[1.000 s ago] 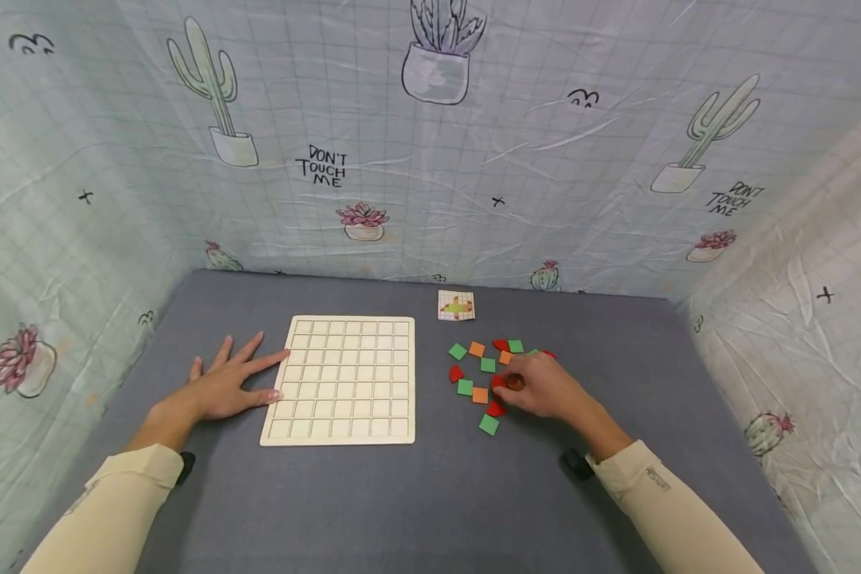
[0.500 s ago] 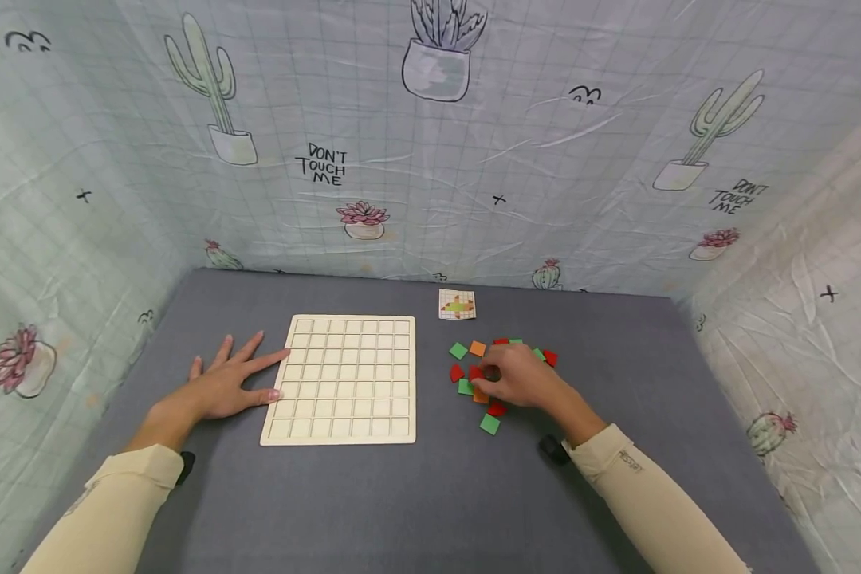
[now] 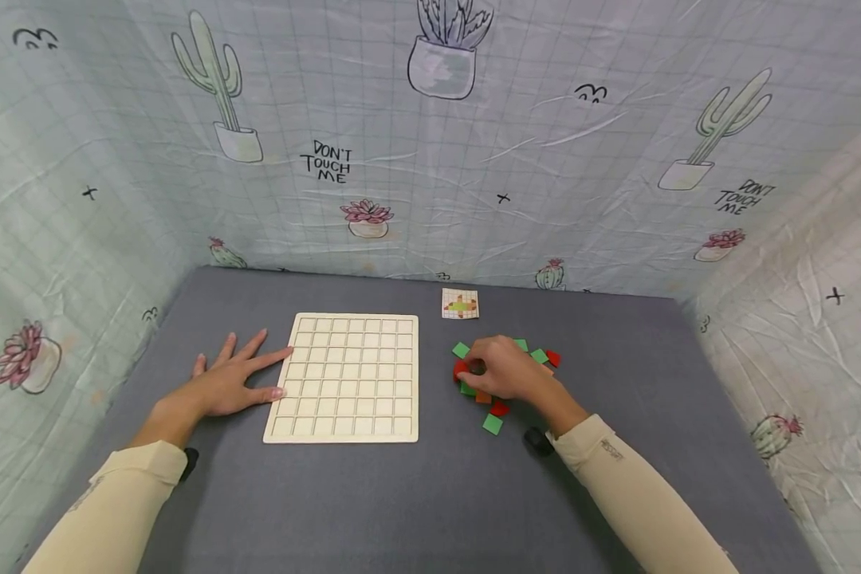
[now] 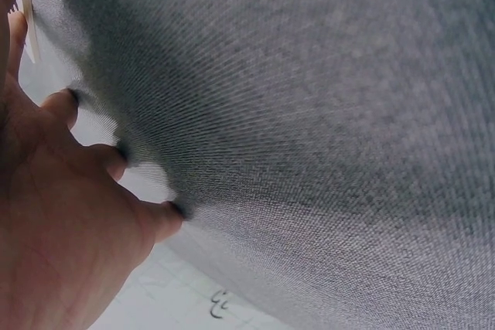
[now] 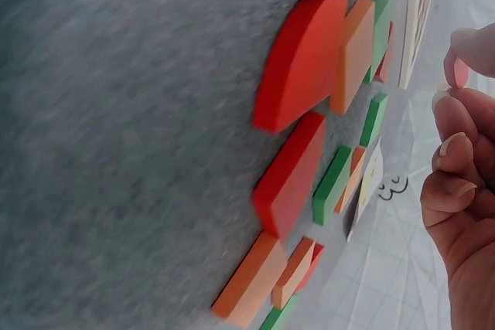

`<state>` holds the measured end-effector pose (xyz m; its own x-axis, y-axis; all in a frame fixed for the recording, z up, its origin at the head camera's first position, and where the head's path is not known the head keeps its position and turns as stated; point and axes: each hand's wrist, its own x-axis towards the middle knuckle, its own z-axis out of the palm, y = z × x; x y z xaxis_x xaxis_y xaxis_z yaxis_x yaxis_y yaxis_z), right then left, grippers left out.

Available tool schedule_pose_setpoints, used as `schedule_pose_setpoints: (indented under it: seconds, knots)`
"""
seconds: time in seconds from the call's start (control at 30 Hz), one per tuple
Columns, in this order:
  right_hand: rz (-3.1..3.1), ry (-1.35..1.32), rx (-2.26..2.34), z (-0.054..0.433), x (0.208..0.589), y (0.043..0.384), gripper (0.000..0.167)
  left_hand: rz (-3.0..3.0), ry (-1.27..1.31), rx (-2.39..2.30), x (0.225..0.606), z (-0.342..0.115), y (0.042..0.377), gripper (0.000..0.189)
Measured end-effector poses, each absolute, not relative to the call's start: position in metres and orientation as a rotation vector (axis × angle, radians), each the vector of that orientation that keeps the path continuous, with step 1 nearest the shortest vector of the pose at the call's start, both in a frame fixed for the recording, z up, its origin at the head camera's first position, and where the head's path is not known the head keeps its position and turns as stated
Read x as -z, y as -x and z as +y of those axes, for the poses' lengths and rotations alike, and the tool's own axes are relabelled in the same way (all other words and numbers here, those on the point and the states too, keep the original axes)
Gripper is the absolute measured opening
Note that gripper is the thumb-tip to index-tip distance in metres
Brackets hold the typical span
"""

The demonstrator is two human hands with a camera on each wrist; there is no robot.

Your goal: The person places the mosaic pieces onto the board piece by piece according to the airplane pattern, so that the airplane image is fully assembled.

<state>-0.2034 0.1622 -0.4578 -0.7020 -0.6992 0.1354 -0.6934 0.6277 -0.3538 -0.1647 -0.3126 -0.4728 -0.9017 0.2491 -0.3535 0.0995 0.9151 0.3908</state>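
In the head view, my left hand [image 3: 231,381] rests with fingers spread at the left edge of a pale wooden grid board [image 3: 340,434]; its thumb and index fingertips touch the rim. The left wrist view shows that hand's fingertips [image 4: 168,218] on the grey cloth. My right hand [image 3: 505,368] is over a scatter of small tiles. Between thumb and index finger it pinches a small red tile [image 5: 458,73], raised in the right wrist view. Below lie a red quarter-round tile [image 5: 305,59], a green tile [image 3: 493,424] and orange ones [image 5: 251,280]; the hand hides some.
A small printed card [image 3: 461,304] with a coloured grid picture lies behind the tiles, near the back of the grey table [image 3: 330,510]. Cloth walls [image 3: 273,223] with cactus drawings close off the back and both sides.
My right hand has moved left across the tiles with the red tile, uncovering red and green tiles on its right. The left hand has stayed at the board's edge.
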Motion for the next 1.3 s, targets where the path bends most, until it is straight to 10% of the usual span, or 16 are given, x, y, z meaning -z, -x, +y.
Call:
schedule_pose_setpoints:
  seconds: [1.3]
  knots:
    - [2.77,1.179,0.559,0.113,0.469,0.235,0.019,2.663,-0.26,-0.525,0.466,-0.311,0.164,0.086]
